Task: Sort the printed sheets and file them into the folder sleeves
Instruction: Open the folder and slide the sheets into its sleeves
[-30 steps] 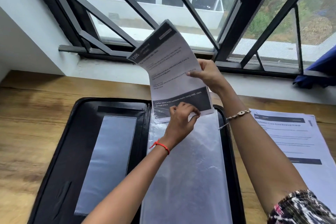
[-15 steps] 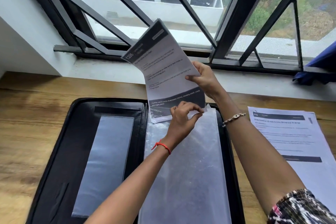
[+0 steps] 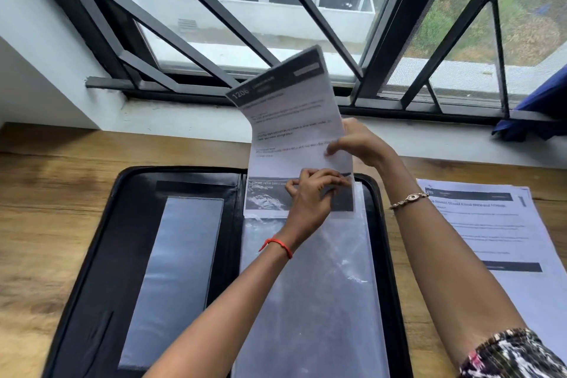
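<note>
Head view: compared with half a second earlier, the printed sheet had gone lower. Its dark footer band now showed through the clear plastic of the sleeve, where before it sat at the sleeve's mouth. The upper part of the sheet stood out above the sleeve, bent toward the window. The right grip pinched the sheet's right edge. The left grip had its fingers curled at the sleeve's mouth and pinched its top edge.

By count there were two grips, one held sheet and one open black folder on the wooden surface. One stack of sheets lay to the folder's right; how many it held could not be told.
</note>
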### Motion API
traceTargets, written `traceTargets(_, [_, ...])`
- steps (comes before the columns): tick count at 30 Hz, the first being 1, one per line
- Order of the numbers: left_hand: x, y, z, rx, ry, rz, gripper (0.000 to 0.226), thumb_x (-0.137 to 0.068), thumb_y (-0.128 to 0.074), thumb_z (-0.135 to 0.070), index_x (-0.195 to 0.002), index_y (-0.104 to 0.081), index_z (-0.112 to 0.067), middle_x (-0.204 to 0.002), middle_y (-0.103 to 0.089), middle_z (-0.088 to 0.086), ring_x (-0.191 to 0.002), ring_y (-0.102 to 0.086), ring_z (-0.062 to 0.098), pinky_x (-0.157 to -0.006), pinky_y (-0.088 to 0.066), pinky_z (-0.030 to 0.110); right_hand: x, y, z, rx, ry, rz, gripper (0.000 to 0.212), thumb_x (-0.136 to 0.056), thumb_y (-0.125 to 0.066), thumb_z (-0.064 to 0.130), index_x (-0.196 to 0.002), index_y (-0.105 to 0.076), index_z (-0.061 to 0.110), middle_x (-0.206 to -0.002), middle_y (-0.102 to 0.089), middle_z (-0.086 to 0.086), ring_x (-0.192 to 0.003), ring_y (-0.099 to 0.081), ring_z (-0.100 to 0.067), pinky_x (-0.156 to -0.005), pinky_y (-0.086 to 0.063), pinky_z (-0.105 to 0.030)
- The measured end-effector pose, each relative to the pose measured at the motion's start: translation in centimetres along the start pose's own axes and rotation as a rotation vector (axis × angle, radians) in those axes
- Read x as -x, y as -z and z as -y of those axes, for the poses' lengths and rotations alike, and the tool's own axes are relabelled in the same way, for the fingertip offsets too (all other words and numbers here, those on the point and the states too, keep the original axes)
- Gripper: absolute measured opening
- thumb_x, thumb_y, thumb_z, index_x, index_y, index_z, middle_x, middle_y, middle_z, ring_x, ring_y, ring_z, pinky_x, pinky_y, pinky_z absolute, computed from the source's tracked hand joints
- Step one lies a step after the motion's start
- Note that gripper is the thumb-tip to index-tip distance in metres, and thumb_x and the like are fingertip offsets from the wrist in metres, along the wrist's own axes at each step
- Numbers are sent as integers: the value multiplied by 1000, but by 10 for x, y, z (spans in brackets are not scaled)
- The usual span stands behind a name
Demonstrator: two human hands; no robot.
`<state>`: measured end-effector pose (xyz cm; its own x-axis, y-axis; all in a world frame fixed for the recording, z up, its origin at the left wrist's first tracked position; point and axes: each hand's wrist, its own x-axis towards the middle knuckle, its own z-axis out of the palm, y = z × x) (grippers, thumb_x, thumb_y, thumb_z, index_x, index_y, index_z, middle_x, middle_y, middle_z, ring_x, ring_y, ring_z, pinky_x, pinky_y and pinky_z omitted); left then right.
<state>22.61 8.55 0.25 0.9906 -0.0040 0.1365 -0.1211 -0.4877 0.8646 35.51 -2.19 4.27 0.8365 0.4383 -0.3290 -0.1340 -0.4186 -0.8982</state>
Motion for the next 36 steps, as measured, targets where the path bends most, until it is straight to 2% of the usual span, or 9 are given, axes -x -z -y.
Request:
traceTargets(3, [0,-3,0,-16,-28,39,28,-86,-59,-2,-99,-72,-23,-112,-65,-11,-107,-45,16,-80,-22,37,5,10,-2,178,-139,113,47,-66,-65,-19,-110,-57,-3,-102,-62,-18,-96,-59,-33,-87,-50,-47])
traceTargets(6, [1,-6,-2,-87,-41,95,28,-85,-60,-4,-103,-70,-24,-118,-62,-13,-111,-42,18,-75,-14,31,11,16,-1,175,-239,291,49,-75,-57,-22,-119,-51,-1,-97,-61,-8,-90,-60,-19,-78,-54,-28])
traceTargets(9, [3,-7,1,-161,-50,162,30,-86,-60,-6,-109,-67,-25,-124,-58,-15,-116,-38,19,-77,-13,30,15,22,-6,210,-296,388,42,-81,-61,-10,-119,-52,2,-102,-63,-9,-93,-61,-22,-77,-53,-29])
traceTargets(12, [7,-5,7,-270,-76,241,36,-88,-57,-10,-120,-59,-25,-132,-51,-16,-122,-32,17,-80,-12,29,13,23,-15,82,-265,126,35,-82,-69,16,-114,-61,4,-109,-67,-11,-99,-62,-25,-87,-51,-40])
traceTargets(16, [11,-7,12,-377,-93,322,45,-93,-53,-19,-136,-43,-29,-144,-36,-18,-127,-23,15,-81,-7,26,10,16,-13,-140,-166,-231,21,-89,-62,15,-103,-64,0,-89,-66,-5,-81,-63,-18,-69,-54,-27])
traceTargets(20, [9,-8,10,-429,-81,361,50,-95,-49,-24,-142,-32,-29,-150,-25,-17,-130,-17,16,-85,-9,29,16,16,-14,103,-283,-74,8,-84,-65,2,-80,-61,-4,-73,-62,-10,-63,-60,-19,-49,-52,-20])
traceTargets(24, [7,-6,7,-404,-82,369,50,-96,-47,-26,-143,-30,-28,-151,-23,-16,-132,-15,15,-94,-13,34,27,21,-20,228,-393,75,26,-83,-65,1,-61,-51,3,-59,-49,-9,-53,-49,-19,-45,-47,-19])
traceTargets(30, [12,-6,10,-442,-111,393,50,-97,-45,-29,-144,-27,-29,-151,-19,-18,-130,-12,11,-91,-12,32,11,15,-31,6,-97,-304,39,-81,-70,8,-118,-57,7,-97,-58,-13,-83,-59,-20,-66,-51,-25])
traceTargets(36, [12,-6,13,-469,-132,405,52,-97,-45,-28,-145,-25,-28,-152,-19,-16,-132,-13,15,-96,-12,35,-7,4,-20,254,-35,-266,32,-78,-62,-11,-107,-68,-2,-93,-63,-10,-83,-57,-15,-65,-49,-15])
